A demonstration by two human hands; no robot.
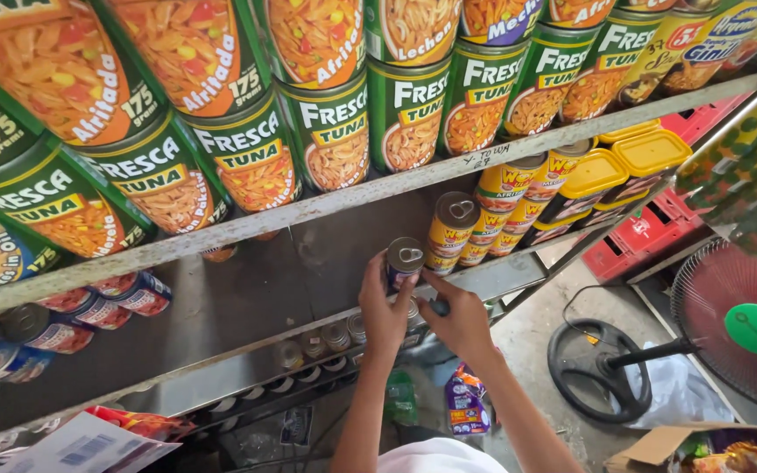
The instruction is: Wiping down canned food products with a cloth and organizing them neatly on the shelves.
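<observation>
Left hand gripping small pull-tab can, standing on middle shelf just left of yellow can stack. Right hand fingers curling at can base; grasp unclear. Risk: can bumping stack, toppling it.

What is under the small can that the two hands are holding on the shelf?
Under the small can sits another can, mostly hidden by the left hand and right hand.
</observation>
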